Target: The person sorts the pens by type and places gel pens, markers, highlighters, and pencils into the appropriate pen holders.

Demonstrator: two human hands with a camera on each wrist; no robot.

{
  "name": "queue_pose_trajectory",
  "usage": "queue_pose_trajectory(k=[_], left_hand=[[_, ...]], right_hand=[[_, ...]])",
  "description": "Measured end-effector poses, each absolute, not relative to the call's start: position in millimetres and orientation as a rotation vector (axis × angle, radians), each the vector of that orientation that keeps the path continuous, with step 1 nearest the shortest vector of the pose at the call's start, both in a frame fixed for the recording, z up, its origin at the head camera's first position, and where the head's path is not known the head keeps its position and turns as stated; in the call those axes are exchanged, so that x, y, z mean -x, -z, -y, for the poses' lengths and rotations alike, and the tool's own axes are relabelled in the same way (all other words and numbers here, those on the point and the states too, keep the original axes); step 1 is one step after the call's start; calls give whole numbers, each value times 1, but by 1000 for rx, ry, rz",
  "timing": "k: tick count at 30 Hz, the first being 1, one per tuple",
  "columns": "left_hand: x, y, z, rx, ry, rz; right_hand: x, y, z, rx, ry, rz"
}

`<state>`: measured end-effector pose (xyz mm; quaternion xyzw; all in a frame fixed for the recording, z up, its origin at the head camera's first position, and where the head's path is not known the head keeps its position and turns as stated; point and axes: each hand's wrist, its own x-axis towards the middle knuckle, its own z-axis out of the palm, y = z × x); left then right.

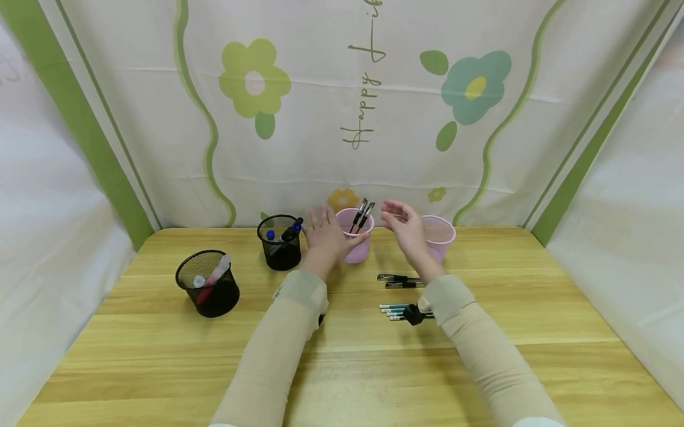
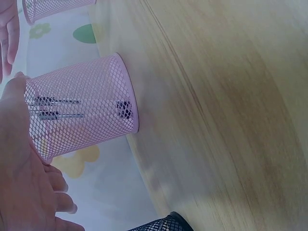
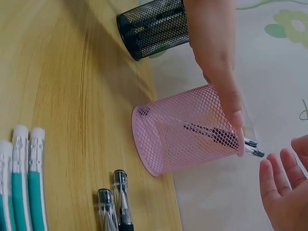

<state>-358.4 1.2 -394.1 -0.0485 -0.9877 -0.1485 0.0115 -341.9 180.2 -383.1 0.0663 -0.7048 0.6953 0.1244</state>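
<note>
A pink mesh pen cup (image 1: 356,254) stands upright at the back of the table with two black-gripped clear pens (image 1: 362,218) leaning in it. My left hand (image 1: 324,239) touches its rim, the thumb (image 3: 230,103) lying along the edge and the other fingers spread straight. On the cup's right side, my right hand (image 1: 407,233) hovers near the pen tops, fingers loosely bent and holding nothing. Below that hand, similar pens (image 1: 398,285) lie on the table. Closer to me are several teal pencils (image 3: 36,192) with white erasers, partly hidden by the right wrist in the head view.
A second pink mesh cup (image 1: 440,230) stands behind my right wrist. Left of my left hand is a black mesh cup (image 1: 281,258) with blue-capped and dark markers. Another black mesh cup (image 1: 227,298) at far left holds red and white-capped items. A printed curtain (image 1: 315,101) closes the back.
</note>
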Motion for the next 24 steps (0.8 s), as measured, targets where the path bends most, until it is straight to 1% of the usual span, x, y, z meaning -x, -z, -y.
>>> queue_pose_trajectory(k=[8, 16, 24], left_hand=[[358, 394, -2, 146, 427, 3087], [358, 394, -1, 151, 419, 3088], [359, 394, -1, 151, 425, 3082]], right_hand=[[337, 380, -186, -244, -1998, 2131], [328, 376, -189, -357, -1913, 2226], [322, 382, -196, -453, -1808, 2299]])
